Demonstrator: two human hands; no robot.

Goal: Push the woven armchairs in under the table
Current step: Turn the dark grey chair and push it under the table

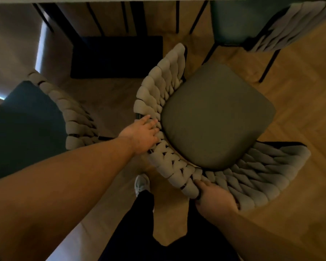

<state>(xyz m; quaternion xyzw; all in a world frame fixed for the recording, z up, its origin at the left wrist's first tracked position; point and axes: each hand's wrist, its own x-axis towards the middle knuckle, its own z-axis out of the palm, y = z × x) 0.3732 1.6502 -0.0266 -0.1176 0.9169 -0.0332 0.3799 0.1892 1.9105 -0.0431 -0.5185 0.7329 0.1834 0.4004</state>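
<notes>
A woven armchair [216, 117] with a grey seat cushion and a thick beige braided back stands in the middle, seen from above and turned at an angle to the table [120, 0] whose pale edge runs along the top. My left hand [142, 134] lies over the left side of the braided back, fingers curled onto the weave. My right hand [214, 196] grips the back's rim nearer to me. A second woven armchair [45, 117] with a dark seat stands at the left. A third woven armchair [262, 25] is at the upper right, close to the table.
Black table legs and a dark base [117, 55] stand under the table. My foot in a white shoe [142, 184] is just behind the middle chair. Wooden floor [299, 91] shows at the right; a pale rug lies below.
</notes>
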